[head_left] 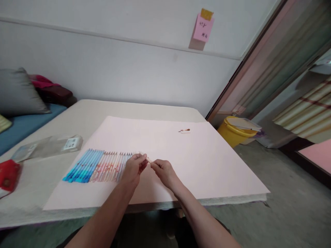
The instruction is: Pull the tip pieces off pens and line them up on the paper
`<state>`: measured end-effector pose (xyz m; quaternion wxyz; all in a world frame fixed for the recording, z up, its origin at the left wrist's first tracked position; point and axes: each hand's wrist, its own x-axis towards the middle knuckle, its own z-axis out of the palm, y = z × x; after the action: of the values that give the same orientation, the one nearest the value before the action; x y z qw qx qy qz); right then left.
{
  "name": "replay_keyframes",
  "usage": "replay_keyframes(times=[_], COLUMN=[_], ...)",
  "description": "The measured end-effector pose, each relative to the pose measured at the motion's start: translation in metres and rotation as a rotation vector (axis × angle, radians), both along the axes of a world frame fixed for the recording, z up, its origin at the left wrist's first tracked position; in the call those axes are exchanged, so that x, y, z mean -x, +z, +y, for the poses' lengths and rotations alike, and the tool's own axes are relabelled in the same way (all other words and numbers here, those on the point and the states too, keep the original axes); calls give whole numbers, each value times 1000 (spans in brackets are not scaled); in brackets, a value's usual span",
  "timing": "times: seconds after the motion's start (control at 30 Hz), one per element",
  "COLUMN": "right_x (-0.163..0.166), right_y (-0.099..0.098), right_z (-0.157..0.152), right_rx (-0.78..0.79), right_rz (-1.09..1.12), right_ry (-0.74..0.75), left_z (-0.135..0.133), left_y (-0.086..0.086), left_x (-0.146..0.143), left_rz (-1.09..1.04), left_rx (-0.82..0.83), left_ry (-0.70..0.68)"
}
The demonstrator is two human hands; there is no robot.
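Note:
Pinched between the fingers of both hands is a slim pale pen (149, 159), tilted above the sheet. My left hand (134, 166) grips its upper left part; the fingertips of my right hand (164, 171) close on its lower right end. Much of the pen is covered by fingers. Beside my left hand lies a row of patterned white and pink pens (110, 167), tips pointing away from me, partly hidden by that hand. A group of blue pens (86, 165) continues the row to the left. Further back on the right lie a small dark-tipped pen part and a whitish piece (185, 131).
A pale pink sheet (201, 165) covers much of the table (144, 107). At left are a clear plastic package (51, 146) and a red object (9, 175). A yellow bucket (232, 132) stands right of the table. A pink note (203, 28) hangs on the wall.

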<state>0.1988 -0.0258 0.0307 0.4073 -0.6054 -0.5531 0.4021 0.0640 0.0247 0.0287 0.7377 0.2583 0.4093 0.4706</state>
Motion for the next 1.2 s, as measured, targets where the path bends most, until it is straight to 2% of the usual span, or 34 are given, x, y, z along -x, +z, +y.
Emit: replay_keyframes(times=[0.2,0.4,0.63,0.87,1.07,1.2], right_x=[-4,-2,-5,-4,-7,-6], right_y=[1,0,0,2,5,8], right_z=[2,-1,1,-2,-2,-3], right_rx=[78,-18,28,-21,-11,-43], right_rz=[51,-36,-27,-60,-68,-117], right_ry=[5,18,8,22,27,37], left_z=[0,0,0,-1,-2,-1], left_y=[2,1,1,1,5,3], left_x=[-1,-1,-1,-1,-2,-2], left_rz=[-117,-12,-119,-28,-101,-40], left_rx=[16,28,14,38,51,32], left_ry=[-58,-16,-64,-9,-82,2])
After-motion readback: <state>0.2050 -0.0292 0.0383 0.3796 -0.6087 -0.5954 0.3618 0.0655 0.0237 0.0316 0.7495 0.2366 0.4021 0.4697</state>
